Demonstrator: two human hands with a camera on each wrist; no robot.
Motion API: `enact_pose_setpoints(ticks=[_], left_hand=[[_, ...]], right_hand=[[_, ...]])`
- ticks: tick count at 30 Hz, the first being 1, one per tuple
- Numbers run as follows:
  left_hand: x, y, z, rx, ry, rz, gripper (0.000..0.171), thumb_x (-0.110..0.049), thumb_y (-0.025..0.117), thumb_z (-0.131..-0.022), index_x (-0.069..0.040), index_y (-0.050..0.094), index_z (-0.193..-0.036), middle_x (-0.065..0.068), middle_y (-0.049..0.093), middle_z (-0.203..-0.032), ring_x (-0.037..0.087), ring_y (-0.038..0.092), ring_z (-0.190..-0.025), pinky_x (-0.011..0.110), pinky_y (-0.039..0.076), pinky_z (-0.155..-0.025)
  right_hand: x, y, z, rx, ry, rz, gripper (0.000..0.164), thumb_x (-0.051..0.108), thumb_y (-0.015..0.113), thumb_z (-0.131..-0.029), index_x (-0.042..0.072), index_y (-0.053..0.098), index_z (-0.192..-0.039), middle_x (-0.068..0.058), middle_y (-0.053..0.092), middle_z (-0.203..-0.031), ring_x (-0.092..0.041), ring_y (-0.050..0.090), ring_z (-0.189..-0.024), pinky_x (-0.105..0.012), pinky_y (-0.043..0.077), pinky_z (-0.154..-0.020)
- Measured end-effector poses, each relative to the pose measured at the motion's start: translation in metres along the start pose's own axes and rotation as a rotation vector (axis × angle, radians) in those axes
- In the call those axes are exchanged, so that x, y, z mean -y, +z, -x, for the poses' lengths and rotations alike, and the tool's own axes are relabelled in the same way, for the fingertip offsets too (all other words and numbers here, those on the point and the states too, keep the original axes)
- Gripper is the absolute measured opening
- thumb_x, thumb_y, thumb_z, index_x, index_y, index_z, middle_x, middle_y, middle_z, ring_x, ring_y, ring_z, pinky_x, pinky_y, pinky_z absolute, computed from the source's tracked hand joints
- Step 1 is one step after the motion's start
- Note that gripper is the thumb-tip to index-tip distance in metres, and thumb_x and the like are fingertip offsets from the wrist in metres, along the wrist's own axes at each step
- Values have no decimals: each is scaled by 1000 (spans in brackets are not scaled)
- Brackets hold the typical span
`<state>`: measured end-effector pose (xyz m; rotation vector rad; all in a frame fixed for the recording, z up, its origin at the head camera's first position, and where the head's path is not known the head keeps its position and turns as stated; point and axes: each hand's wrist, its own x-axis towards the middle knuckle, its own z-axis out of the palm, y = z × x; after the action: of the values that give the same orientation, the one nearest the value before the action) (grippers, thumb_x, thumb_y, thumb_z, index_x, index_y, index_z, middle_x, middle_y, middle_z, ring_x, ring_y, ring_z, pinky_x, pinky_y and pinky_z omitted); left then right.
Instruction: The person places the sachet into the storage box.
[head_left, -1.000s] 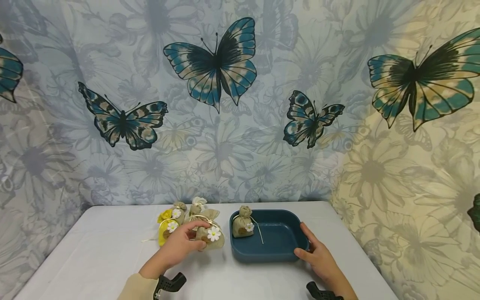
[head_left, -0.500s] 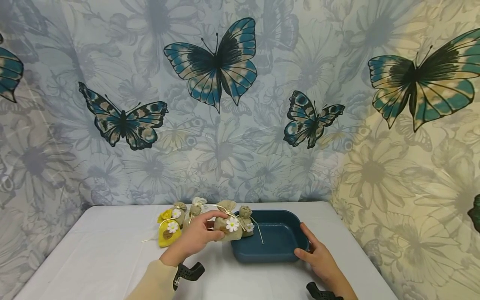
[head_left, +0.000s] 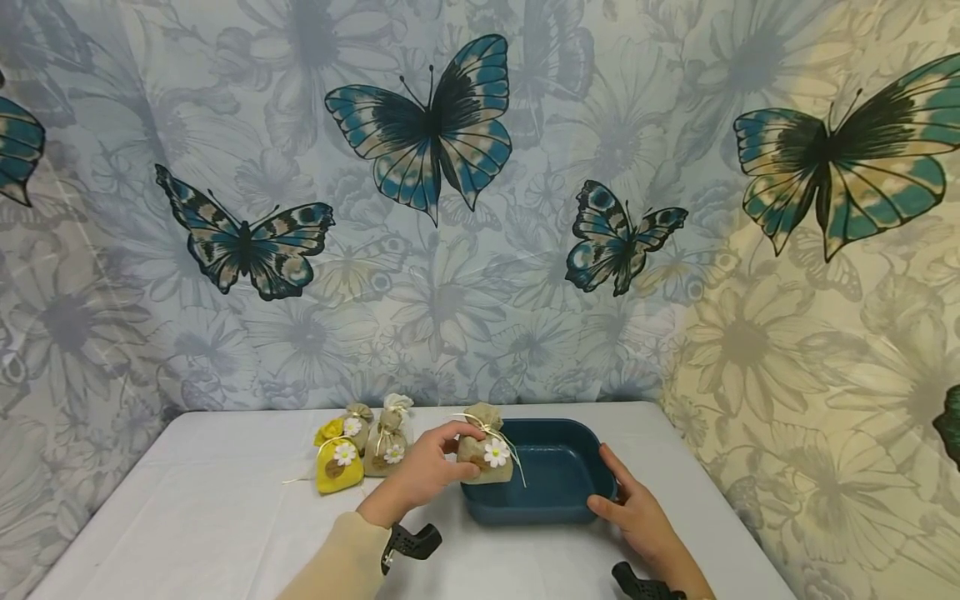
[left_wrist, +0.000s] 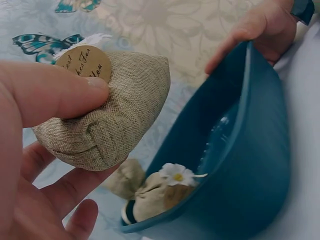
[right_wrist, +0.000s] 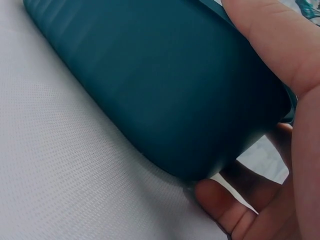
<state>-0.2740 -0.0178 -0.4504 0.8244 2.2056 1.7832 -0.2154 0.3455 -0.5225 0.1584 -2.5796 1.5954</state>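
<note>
My left hand (head_left: 427, 471) pinches a beige drawstring pouch (head_left: 487, 473) with a white daisy, over the left end of a blue rectangular dish (head_left: 540, 510). In the left wrist view my thumb presses a round brown tag (left_wrist: 82, 62) against the cloth, and the pouch is tilted above the dish. Another beige pouch (left_wrist: 150, 200) with a daisy lies inside the dish at that end; in the head view the held one covers most of it. My right hand (head_left: 637, 504) grips the dish's right end, thumb near the rim and fingers round the outer wall (right_wrist: 150, 85).
Left of the dish stand a yellow pouch (head_left: 339, 475), a beige pouch (head_left: 384, 454) and a further one (head_left: 360, 417) behind, close together on the white-covered table (head_left: 187, 517). A butterfly-print cloth (head_left: 450, 333) hangs right behind the table.
My left hand has carried the pouch rightward from the group to over the dish's left end, uncovering the pouches left behind. My right hand and the dish stay in place.
</note>
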Motion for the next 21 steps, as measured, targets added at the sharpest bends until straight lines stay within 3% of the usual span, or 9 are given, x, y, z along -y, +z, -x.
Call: enact_pose_setpoints(ticks=[3, 9, 14, 21], left_hand=[[1, 5, -2, 12, -20, -2, 34, -10, 77, -87, -22, 69, -117, -2, 57, -131, 32, 49, -125, 54, 42, -97], [9, 13, -6, 7, -26, -60, 34, -10, 80, -83, -23, 70, -113, -4, 60, -123, 29, 50, -117, 54, 40, -93], [18, 18, -8, 0, -48, -101, 34, -13, 80, -83, -28, 70, -112, -6, 59, -123, 27, 45, -128, 57, 35, -101], [26, 21, -8, 1, -20, -140, 25, -18, 79, -86, -27, 70, -108, -4, 58, -116, 25, 49, -116, 55, 36, -98]], right_hand=[[1, 0, 0, -1, 6, -3, 81, 18, 72, -93, 16, 26, -159, -7, 21, -163, -35, 24, -142, -22, 44, -88], [2, 0, 0, 7, 19, -18, 81, 17, 72, -94, 18, 25, -160, -7, 19, -163, -34, 31, -137, -24, 46, -82], [2, 0, 0, 2, 2, -8, 81, 17, 72, -93, 17, 25, -160, -8, 20, -163, -33, 30, -137, -24, 45, -81], [4, 0, 1, 9, 21, -15, 80, 19, 72, -94, 17, 26, -160, -8, 20, -163, -36, 24, -142, -24, 45, -86]])
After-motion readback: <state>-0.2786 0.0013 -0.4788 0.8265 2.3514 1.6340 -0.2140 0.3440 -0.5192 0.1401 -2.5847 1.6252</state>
